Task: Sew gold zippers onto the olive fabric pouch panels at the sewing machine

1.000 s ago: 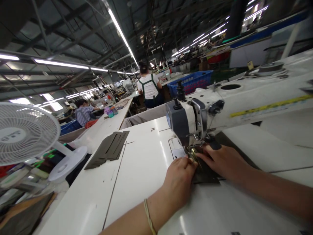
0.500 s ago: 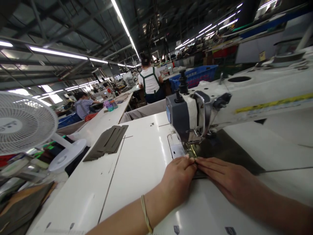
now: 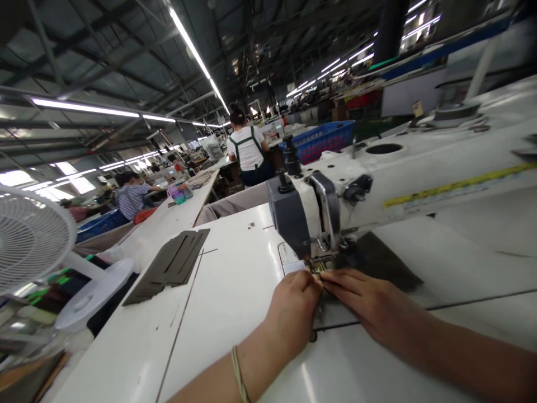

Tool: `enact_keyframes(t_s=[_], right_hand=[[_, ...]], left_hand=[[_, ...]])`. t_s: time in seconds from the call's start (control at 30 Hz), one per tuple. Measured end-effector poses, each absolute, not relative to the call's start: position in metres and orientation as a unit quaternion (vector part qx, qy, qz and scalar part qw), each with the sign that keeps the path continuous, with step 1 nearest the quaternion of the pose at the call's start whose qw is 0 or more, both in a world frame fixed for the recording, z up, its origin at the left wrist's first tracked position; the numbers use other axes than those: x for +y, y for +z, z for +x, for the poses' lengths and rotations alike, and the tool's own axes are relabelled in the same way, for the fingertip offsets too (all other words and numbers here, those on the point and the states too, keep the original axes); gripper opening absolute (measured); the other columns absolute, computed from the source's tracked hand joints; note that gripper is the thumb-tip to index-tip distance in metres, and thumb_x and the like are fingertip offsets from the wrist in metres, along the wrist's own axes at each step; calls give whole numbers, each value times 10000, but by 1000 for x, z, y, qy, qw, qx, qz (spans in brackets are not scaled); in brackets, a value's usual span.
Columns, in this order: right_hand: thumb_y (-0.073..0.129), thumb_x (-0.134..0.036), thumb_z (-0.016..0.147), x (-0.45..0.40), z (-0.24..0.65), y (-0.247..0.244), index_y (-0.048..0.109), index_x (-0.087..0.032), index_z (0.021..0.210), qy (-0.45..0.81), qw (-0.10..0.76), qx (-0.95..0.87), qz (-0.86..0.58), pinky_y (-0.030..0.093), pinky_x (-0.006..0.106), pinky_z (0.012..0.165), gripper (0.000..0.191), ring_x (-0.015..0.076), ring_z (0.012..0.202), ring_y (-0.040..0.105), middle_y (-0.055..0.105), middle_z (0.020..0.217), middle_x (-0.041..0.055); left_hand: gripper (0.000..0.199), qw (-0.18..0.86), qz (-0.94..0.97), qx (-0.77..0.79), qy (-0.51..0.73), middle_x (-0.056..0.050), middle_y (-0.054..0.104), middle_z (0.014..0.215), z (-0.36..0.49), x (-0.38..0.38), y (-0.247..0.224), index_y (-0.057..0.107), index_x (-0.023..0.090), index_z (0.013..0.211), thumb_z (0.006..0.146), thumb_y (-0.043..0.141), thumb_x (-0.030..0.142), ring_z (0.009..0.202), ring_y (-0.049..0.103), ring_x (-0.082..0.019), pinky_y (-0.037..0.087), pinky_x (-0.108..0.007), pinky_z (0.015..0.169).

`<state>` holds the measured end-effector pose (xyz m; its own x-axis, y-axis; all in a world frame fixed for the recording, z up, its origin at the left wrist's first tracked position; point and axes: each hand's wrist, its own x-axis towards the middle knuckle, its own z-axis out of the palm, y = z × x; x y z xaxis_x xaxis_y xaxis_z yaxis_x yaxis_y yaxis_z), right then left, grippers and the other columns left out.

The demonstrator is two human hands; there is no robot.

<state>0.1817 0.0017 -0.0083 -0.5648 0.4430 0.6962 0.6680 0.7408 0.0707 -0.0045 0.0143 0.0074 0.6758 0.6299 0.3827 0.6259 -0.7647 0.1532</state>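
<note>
A dark olive fabric piece (image 3: 384, 262) lies under the head of a white and grey sewing machine (image 3: 293, 210), with its larger part behind and right of the needle area. Close in front of the presser foot, my left hand (image 3: 293, 305) has its fingers pinched together at the fabric's near edge, by a brass-coloured zipper. My right hand (image 3: 373, 299) presses there too, fingers together and fairly flat, the fingertips nearly meeting the left ones. What lies beneath the fingertips is mostly hidden.
A stack of dark fabric pieces (image 3: 170, 266) lies left on the white table (image 3: 226, 296). A white fan (image 3: 33, 240) stands at the far left. Beyond are a blue crate (image 3: 323, 140), a person in a white shirt (image 3: 247, 148) and a person in stripes (image 3: 132, 198).
The fabric has slid farther under the machine, away from me, and less of it shows near my hands. Both hands have followed it toward the presser foot. The whole view has shifted slightly.
</note>
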Motion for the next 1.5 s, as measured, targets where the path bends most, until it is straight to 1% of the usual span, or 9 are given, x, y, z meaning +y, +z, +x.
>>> enact_keyframes(t_s=[0.1,0.2,0.27,0.4,0.53,0.7,0.93,1.17,1.5], right_hand=[[293,-50,866,-2,181,-9,693,-94,943,-169,348,-856,-342,572,262,762,410,174,862,669,695,959,116],[317,-153,923,-8,183,-12,671,-53,1011,-209,331,-850,-352,572,305,778,378,204,920,665,680,1032,149],[314,-126,918,-9,184,-16,665,-36,1025,-232,318,-853,-343,571,304,777,377,206,937,663,672,1055,150],[287,-41,886,-5,186,-20,684,-48,978,-235,310,-860,-332,569,275,776,408,190,920,668,675,1046,139],[279,19,837,0,185,-16,692,-76,969,-225,301,-865,-332,555,245,809,444,164,927,664,677,1053,123],[285,32,821,8,184,-13,688,-114,951,-200,331,-855,-345,548,237,823,448,147,893,671,699,999,97],[243,-88,931,18,184,-8,659,-126,908,-151,340,-861,-346,574,237,607,418,168,748,685,709,881,104],[251,-82,918,19,182,-9,655,-160,859,-151,352,-851,-358,543,213,546,416,152,682,670,703,829,90],[306,-130,932,26,189,-13,640,-178,931,-88,282,-882,-366,564,284,744,337,176,855,670,692,899,76]], left_hand=[[160,22,910,360,205,-99,627,926,-6,10,9,643,136,952,864,516,96,839,620,-213,557,-320,757],[169,14,897,376,231,-132,609,1109,-10,0,7,634,142,992,827,601,153,989,606,-262,526,-398,879],[166,-4,894,370,251,-124,616,1147,-11,-5,4,624,147,987,827,625,194,1053,592,-272,460,-448,981],[110,-17,906,330,264,-83,668,1067,-11,-3,0,607,146,962,882,532,144,1042,614,-205,398,-402,1050],[140,-24,915,316,248,-89,678,1054,-10,6,3,606,145,967,910,479,139,1058,614,-191,401,-391,1049],[116,-29,917,318,238,-93,678,1054,-10,15,3,614,151,957,916,508,179,1068,611,-191,431,-389,1022],[120,-43,912,316,257,-84,695,996,-7,27,-1,626,143,881,919,528,201,1000,639,-194,480,-353,944],[140,-41,910,319,263,-61,699,975,-6,31,-7,621,153,855,929,514,204,983,643,-179,471,-345,948],[111,-31,911,313,267,-55,701,915,-9,35,-4,614,155,810,900,568,201,926,655,-180,469,-339,921]])
